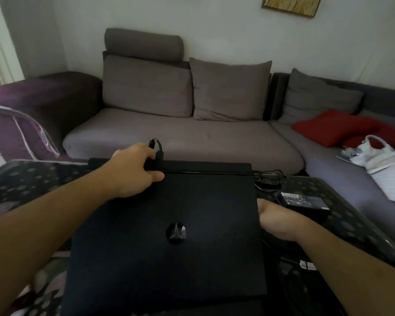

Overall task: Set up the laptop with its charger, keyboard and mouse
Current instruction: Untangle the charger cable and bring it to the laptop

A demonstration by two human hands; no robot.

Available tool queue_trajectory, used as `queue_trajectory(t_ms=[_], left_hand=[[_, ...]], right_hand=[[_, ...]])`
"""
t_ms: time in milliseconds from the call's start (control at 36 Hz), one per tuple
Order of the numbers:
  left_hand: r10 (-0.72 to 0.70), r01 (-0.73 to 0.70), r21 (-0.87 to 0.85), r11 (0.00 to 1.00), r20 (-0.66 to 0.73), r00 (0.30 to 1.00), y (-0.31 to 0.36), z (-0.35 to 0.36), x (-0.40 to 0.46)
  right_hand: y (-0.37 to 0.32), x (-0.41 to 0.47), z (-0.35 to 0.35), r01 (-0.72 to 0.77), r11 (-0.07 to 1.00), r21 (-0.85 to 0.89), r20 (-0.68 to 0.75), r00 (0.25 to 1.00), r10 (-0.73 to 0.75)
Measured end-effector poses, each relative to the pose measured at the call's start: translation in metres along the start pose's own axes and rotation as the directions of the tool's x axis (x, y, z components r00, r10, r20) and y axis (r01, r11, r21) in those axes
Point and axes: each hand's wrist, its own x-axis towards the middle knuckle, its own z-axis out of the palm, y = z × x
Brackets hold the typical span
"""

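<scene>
A black laptop (pixel 169 229) lies closed on the dark glass table (pixel 342 201), its silver logo facing up. At the laptop's back edge, my left hand (pixel 132 169) pinches the black charger plug (pixel 156 151), whose cable loops up behind the fingers. My right hand (pixel 276 220) grips the laptop's right edge. The charger's black power brick (pixel 303 200) rests on the table just right of the laptop, with its coiled cable (pixel 268 179) behind it. No keyboard or mouse is in view.
A grey sofa (pixel 183 133) stands right behind the table, with a red cushion (pixel 342 128) and a white bag (pixel 374 153) on its right part. A chair's metal frame (pixel 23 124) rises at the left.
</scene>
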Motion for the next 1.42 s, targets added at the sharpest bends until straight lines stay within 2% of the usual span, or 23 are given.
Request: queue_trajectory(t_ms=[83,167,250,278,306,361,417,500,556,611,667,833,889,944,1056,1167,1222,1333,1417], left_hand=[[-0.030,0.031,-0.014,0.999,0.036,0.999,-0.006,0.010,0.011],[-0.061,0.061,-0.013,0.998,0.064,0.996,-0.010,0.021,0.023],[-0.086,0.087,-0.005,0.996,0.087,0.993,-0.019,0.033,0.035],[-0.087,0.087,0.002,0.996,0.097,0.991,-0.022,0.036,0.040],[-0.086,0.086,0.009,0.996,0.109,0.990,-0.025,0.040,0.044],[-0.084,0.083,0.014,0.996,0.135,0.987,-0.029,0.045,0.051],[-0.084,0.084,0.011,0.996,0.156,0.984,-0.035,0.050,0.059],[-0.082,0.081,0.013,0.997,0.198,0.977,-0.045,0.060,0.070],[-0.085,0.084,0.014,0.996,0.219,0.972,-0.050,0.069,0.074],[-0.098,0.097,0.016,0.995,0.236,0.967,-0.054,0.076,0.078],[-0.110,0.110,0.013,0.994,0.245,0.963,-0.059,0.083,0.082],[-0.126,0.133,-0.007,0.991,0.256,0.958,-0.069,0.097,0.090],[-0.127,0.136,-0.016,0.991,0.254,0.959,-0.069,0.099,0.092],[-0.120,0.128,-0.016,0.992,0.248,0.961,-0.068,0.101,0.095],[-0.101,0.109,-0.023,0.994,0.230,0.968,-0.067,0.104,0.096],[-0.108,0.116,-0.025,0.993,0.221,0.969,-0.069,0.107,0.093],[-0.114,0.121,-0.019,0.993,0.209,0.971,-0.069,0.109,0.091],[-0.114,0.117,-0.002,0.993,0.185,0.976,-0.065,0.109,0.086],[-0.120,0.122,0.002,0.993,0.172,0.978,-0.062,0.109,0.084]], right_hand=[[0.005,0.009,0.006,0.059,0.997,0.057,-0.061,0.997,-0.055],[0.013,0.024,0.008,0.143,0.980,-0.139,-0.144,0.976,-0.163],[0.017,0.040,0.006,0.052,0.930,-0.363,-0.308,0.936,-0.172],[0.014,0.044,0.008,0.028,0.922,-0.386,-0.355,0.918,-0.176],[0.012,0.047,0.008,0.011,0.937,-0.350,-0.408,0.898,-0.163],[0.009,0.056,0.004,-0.004,0.987,-0.158,-0.568,0.818,-0.088],[0.006,0.069,-0.002,0.012,1.000,-0.003,-0.650,0.760,-0.011],[-0.002,0.088,-0.010,0.051,0.990,0.131,-0.677,0.734,0.052],[-0.007,0.097,-0.013,0.051,0.988,0.143,-0.662,0.747,0.057],[-0.009,0.104,-0.014,0.022,0.996,0.087,-0.613,0.789,0.036],[-0.011,0.109,-0.013,0.018,0.999,0.048,-0.599,0.800,0.014],[-0.011,0.110,-0.005,0.026,0.997,0.068,-0.475,0.880,0.009],[-0.007,0.108,-0.001,0.013,0.994,-0.109,-0.472,0.879,-0.063],[-0.004,0.104,0.002,-0.011,0.954,-0.300,-0.462,0.876,-0.135],[-0.004,0.103,0.000,-0.089,0.879,-0.469,-0.464,0.871,-0.160],[-0.005,0.107,-0.009,-0.227,0.776,-0.588,-0.537,0.828,-0.165],[-0.009,0.106,-0.009,-0.289,0.666,-0.687,-0.517,0.839,-0.170],[-0.022,0.101,-0.003,-0.392,0.356,-0.848,-0.474,0.862,-0.181],[-0.031,0.099,-0.001,-0.445,0.224,-0.867,-0.478,0.869,-0.128]])
